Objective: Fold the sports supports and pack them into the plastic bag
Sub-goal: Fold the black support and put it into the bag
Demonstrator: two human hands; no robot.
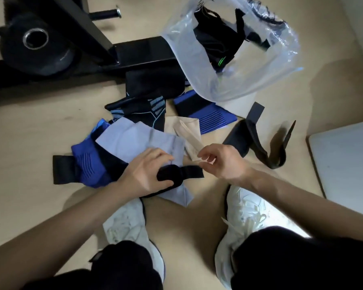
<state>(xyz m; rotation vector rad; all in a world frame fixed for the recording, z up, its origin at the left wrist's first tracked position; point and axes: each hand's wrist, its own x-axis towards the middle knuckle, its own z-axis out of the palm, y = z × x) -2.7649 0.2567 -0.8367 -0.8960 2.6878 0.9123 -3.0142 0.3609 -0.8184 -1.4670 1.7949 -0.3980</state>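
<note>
Several sports supports lie in a heap on the wooden floor. My left hand (147, 171) grips a small black strap support (172, 175) on top of a light grey sleeve (138, 139). Just right of the strap's free end, my right hand (220, 162) hovers with fingers loosely curled and nothing clearly held. A beige support (187, 130) lies right behind it. A blue ribbed support (88, 164) sits to the left and another blue one (205, 114) further back. The clear plastic bag (249, 65) stands open at the back right with dark supports (216, 40) inside.
Black gym equipment with a weight plate (36, 42) and a metal frame (134, 53) fills the back left. A black curled strap (260, 141) lies to the right. A white panel (344, 160) sits at the right edge. My white shoes (243, 210) are near the front.
</note>
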